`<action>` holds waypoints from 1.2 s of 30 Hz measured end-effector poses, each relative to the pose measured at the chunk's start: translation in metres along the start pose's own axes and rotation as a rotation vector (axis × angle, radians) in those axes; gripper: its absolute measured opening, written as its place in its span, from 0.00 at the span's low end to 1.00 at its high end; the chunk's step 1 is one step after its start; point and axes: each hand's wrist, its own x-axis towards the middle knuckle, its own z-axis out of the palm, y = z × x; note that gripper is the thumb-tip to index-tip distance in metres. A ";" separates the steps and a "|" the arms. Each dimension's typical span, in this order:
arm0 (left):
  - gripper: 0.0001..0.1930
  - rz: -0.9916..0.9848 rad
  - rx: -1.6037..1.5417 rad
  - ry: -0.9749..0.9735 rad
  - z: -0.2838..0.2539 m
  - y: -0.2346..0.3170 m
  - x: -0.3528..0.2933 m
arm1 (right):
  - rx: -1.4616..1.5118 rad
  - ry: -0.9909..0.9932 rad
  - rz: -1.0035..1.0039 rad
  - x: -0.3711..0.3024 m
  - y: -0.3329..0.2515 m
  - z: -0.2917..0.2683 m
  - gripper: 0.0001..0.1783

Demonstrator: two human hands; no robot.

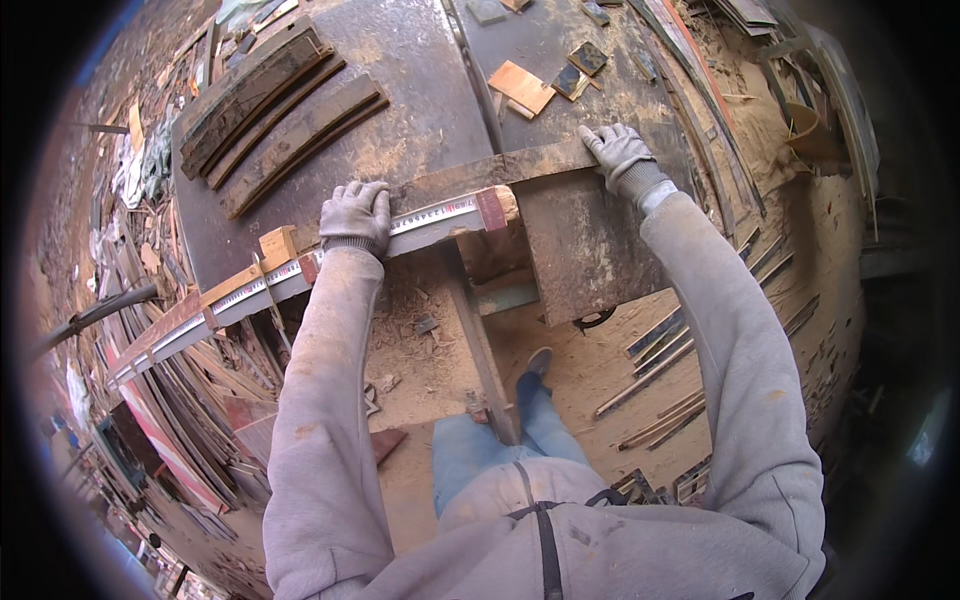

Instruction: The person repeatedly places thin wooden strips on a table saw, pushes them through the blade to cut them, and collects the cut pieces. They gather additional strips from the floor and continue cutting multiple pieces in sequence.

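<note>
Two gloved hands are holding a weathered board crosswise over a dusty saw-table

The right hand is grasping the right end of the board, fingers lying over its far edge. The left hand is curling over the board's other end; its own knuckles are covering the contact, so I cannot tell whether it is gripping or only pressing.

Just under the left hand, a measuring strip is showing printed black numerals and fine graduations, a few marks in red; it is running along a long rail, stretching out to the left of the grip and ending between the hands.

The board is lying between the two hands, its long axis going across the person's front, the right end pointing slightly farther away.

Beneath and beyond the hands, a dark table is carrying smeared sawdust, a straight slot running away from between them. Curved wooden pieces are resting beyond the left hand; small offcuts are lying beyond the right. Nearer the body, a stained panel is sitting below the right hand, and long sticks are littering the sawdust-strewn floor.
</note>
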 end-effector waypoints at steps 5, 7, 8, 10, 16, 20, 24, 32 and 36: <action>0.14 -0.030 -0.036 -0.020 0.006 -0.008 0.018 | -0.035 -0.028 0.029 0.010 0.002 -0.011 0.38; 0.15 -0.031 -0.007 -0.013 0.009 -0.012 0.028 | 0.021 -0.013 0.055 0.010 0.000 -0.016 0.40; 0.15 -0.027 0.006 -0.004 0.008 -0.014 0.032 | 0.068 -0.009 0.086 0.006 -0.004 -0.016 0.41; 0.15 0.004 -0.008 0.021 0.011 -0.008 0.047 | 0.133 -0.101 0.213 -0.018 -0.005 -0.015 0.48; 0.17 -0.060 0.070 -0.065 -0.013 -0.016 0.020 | 0.763 -0.030 0.388 -0.117 -0.061 0.014 0.49; 0.22 -0.040 0.057 -0.175 -0.032 -0.003 -0.038 | 1.547 -0.110 0.465 -0.210 -0.083 0.032 0.43; 0.28 0.018 0.037 -0.450 -0.028 0.036 -0.094 | 1.562 -0.039 0.543 -0.316 -0.090 0.064 0.41; 0.24 -0.135 -0.233 -0.794 -0.041 0.095 -0.205 | 1.764 -0.084 0.656 -0.409 -0.111 0.103 0.41; 0.19 0.034 -0.278 -0.757 -0.074 0.121 -0.255 | 1.778 -0.098 0.608 -0.435 -0.117 0.111 0.42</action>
